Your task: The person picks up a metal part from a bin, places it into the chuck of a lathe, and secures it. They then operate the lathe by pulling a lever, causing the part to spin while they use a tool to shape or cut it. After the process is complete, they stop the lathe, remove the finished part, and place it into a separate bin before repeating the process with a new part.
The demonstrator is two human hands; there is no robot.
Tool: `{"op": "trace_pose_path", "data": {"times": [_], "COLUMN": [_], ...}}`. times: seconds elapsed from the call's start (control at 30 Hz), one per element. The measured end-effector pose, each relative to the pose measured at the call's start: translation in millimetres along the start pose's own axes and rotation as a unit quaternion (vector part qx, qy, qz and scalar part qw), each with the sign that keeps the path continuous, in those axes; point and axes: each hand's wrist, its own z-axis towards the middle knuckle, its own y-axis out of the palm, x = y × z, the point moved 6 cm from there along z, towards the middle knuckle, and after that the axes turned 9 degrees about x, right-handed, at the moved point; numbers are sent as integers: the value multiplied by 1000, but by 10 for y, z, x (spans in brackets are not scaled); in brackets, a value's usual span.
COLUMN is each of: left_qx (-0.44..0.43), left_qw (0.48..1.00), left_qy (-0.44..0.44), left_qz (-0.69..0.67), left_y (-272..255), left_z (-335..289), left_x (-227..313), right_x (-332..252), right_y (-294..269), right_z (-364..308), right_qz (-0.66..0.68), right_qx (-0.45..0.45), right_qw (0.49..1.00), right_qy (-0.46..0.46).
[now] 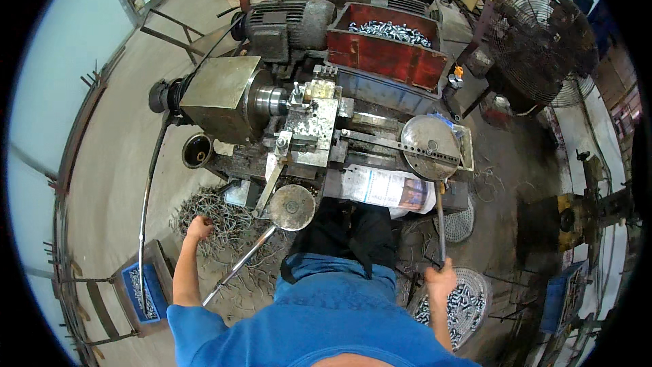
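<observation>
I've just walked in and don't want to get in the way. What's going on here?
A person in a blue shirt is at a lathe-like machine. Their right hand grips the lower end of a metal lever. Their left hand looks curled, out by a heap of metal shavings; whether it holds anything is too small to tell. A red bin behind the machine holds small metal parts, as does a round basket by the right hand.

The wide head view looked down from just above the blue shirt, facing forward over the machine
</observation>
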Motion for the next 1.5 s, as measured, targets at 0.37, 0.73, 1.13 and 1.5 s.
{"op": "trace_pose_path", "data": {"times": [0.37, 0.73, 1.13, 1.5], "left_qx": [128, 210, 58, 297], "left_qw": [968, 974, 964, 951], "left_qy": [144, 33, 113, -60], "left_qz": [159, 76, 235, 54], "left_y": [-213, 762, -257, -2478], "left_z": [735, 631, 547, -357], "left_x": [900, 1074, 1158, 274], "right_x": [225, -401, -3871, -5878], "right_y": [-335, -3, -561, 600], "right_z": [2022, 991, 1150, 631], "right_qz": [-274, -25, 259, -32], "right_qx": [188, 106, 37, 3], "right_qw": [939, 984, 814, 703], "right_qy": [-91, -137, -519, -711]}}
